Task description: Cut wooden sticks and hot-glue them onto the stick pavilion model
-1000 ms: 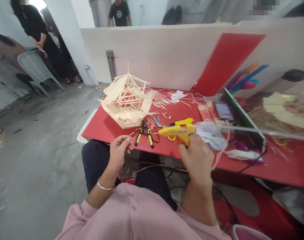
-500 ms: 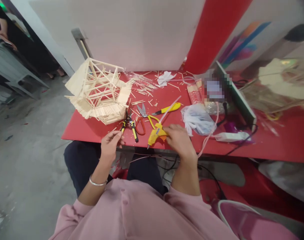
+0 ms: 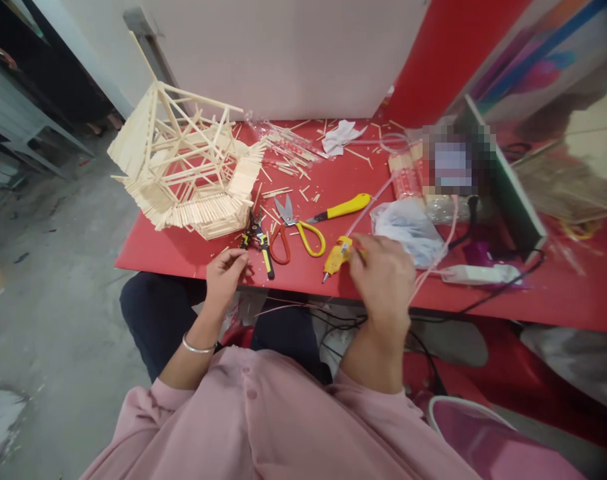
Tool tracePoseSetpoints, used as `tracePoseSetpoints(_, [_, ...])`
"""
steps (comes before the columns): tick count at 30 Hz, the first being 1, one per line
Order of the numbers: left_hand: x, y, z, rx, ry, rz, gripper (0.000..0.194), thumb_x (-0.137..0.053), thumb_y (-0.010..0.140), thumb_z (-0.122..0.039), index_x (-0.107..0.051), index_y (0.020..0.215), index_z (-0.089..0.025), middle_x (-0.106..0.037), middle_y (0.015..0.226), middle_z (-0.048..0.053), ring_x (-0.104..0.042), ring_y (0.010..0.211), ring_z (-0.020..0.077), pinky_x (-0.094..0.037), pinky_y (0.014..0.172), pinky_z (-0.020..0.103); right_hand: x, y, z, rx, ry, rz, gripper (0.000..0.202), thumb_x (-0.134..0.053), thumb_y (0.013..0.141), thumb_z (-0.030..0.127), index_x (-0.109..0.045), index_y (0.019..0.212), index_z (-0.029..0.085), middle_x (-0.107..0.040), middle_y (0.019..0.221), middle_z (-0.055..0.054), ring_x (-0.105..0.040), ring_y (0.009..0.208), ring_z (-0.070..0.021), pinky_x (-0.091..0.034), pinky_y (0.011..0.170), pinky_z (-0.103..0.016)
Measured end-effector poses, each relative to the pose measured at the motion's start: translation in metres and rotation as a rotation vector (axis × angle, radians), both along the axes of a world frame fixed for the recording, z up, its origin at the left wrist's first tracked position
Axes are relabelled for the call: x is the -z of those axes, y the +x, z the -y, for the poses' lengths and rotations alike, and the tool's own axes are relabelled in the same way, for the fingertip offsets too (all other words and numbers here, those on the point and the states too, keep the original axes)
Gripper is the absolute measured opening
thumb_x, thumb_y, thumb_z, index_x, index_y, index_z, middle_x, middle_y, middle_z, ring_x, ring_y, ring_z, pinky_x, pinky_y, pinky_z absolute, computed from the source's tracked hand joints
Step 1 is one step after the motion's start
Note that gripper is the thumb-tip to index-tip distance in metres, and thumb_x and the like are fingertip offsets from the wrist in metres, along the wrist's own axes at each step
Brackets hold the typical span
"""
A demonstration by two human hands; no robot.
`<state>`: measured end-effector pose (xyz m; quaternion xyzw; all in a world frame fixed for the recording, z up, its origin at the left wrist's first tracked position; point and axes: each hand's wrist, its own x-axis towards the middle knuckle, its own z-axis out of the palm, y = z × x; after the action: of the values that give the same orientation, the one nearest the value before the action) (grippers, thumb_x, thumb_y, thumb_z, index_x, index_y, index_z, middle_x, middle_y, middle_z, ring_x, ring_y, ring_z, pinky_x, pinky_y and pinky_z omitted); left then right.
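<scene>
Mid-frame, a hand could pass over bare red tabletop [image 3: 342,176] beyond the yellow-handled cutter [image 3: 350,205]. The stick-built model [image 3: 203,213] blocks the upper left; pliers [image 3: 266,259], scissors [image 3: 285,211] and glue gun [image 3: 337,257] obstruct lower centre.

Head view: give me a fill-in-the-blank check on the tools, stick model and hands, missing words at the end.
The yellow tool at the right hand is a ____ gun.
The scissors have one yellow handle loop and one ____ one.
In this view, the stick model stands at the ____ end of the tabletop.
The pliers near the left hand have black and ____ handles.
Missing words: glue; red; left; yellow.
</scene>
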<state>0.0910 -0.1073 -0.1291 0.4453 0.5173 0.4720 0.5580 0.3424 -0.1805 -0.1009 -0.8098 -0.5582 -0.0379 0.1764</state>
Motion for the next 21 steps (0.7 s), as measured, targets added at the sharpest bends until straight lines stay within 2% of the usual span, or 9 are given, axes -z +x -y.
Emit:
tracePoseSetpoints(4, [0.000,-0.002,0.002,-0.012,0.025,0.009,0.018,-0.073,0.070,-0.028,-0.071,0.084,-0.017,-0.066,0.062,-0.001,-0.060,0.050,0.0101,-0.047,0.046,0.019,-0.002,-0.046,-0.020,-0.166,-0.016,-0.210,0.033,-0.044,0.095,0.033,-0.072,0.111,0.023,-0.074,0.109,-0.006,-0.065,0.098,-0.0223,-0.043,0.079,-0.031])
tracePoseSetpoints(7, [0.002,-0.011,0.004,-0.009,0.065,-0.003,0.011,-0.068,0.072,-0.024,-0.071,0.080,-0.018,-0.066,0.064,-0.001,-0.062,0.054,0.0103,-0.047,0.049,0.019,-0.002,-0.069,-0.041,-0.177,-0.101,-0.218,0.033,-0.044,0.095,0.033,-0.073,0.108,0.025,-0.074,0.110,-0.006,-0.065,0.098,-0.0234,-0.042,0.075,-0.031])
tracePoseSetpoints(12, [0.008,-0.028,0.006,-0.020,0.053,0.000,0.010,-0.067,0.072,-0.026,-0.071,0.078,-0.019,-0.066,0.065,-0.001,-0.064,0.058,0.0116,-0.045,0.049,0.019,-0.004,-0.084,-0.069,-0.126,-0.212,-0.190,0.030,-0.046,0.092,0.031,-0.075,0.101,0.026,-0.075,0.102,-0.008,-0.067,0.096,-0.0252,-0.042,0.073,-0.032])
tracePoseSetpoints(16, [0.007,-0.035,0.004,-0.015,0.032,0.031,0.012,-0.068,0.070,-0.027,-0.071,0.078,-0.018,-0.066,0.064,0.000,-0.063,0.056,0.0115,-0.044,0.046,0.019,0.002,-0.089,-0.081,-0.031,-0.249,-0.186,0.031,-0.047,0.092,0.030,-0.073,0.109,0.024,-0.074,0.106,-0.011,-0.067,0.099,-0.0265,-0.044,0.077,-0.033])
tracePoseSetpoints(21, [0.005,-0.048,-0.004,-0.077,0.029,0.022,0.014,-0.068,0.070,-0.027,-0.071,0.080,-0.019,-0.064,0.060,-0.001,-0.060,0.052,0.0116,-0.041,0.044,0.019,0.006,-0.104,-0.088,-0.126,-0.256,-0.162,0.033,-0.046,0.094,0.032,-0.072,0.113,0.027,-0.074,0.109,-0.008,-0.066,0.102,-0.0244,-0.045,0.079,-0.032])
